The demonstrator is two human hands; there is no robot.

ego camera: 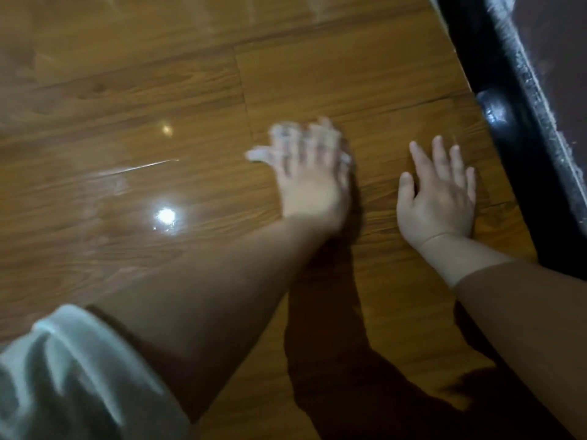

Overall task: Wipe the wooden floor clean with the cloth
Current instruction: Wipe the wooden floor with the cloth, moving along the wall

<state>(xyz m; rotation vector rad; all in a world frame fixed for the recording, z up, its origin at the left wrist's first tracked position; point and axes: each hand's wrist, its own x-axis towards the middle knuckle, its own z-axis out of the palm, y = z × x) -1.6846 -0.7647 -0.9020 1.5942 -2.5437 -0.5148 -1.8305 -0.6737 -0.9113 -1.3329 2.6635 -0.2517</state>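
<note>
The glossy brown wooden floor (143, 100) fills the view. My left hand (309, 179) lies palm down on it near the middle, blurred by motion, with its fingers spread over a small white cloth (270, 147). The cloth shows only past the fingertips and to their left. My right hand (440, 195) rests flat on the boards to the right, fingers straight, holding nothing. The two hands are about a hand's width apart.
A black piece of furniture (540, 173) with a dusty edge runs along the right side, with a round black foot (497, 114) close beyond my right fingertips. Bright glare spots (165, 215) sit left of my left forearm. A pale rolled sleeve (63, 376) covers my left upper arm.
</note>
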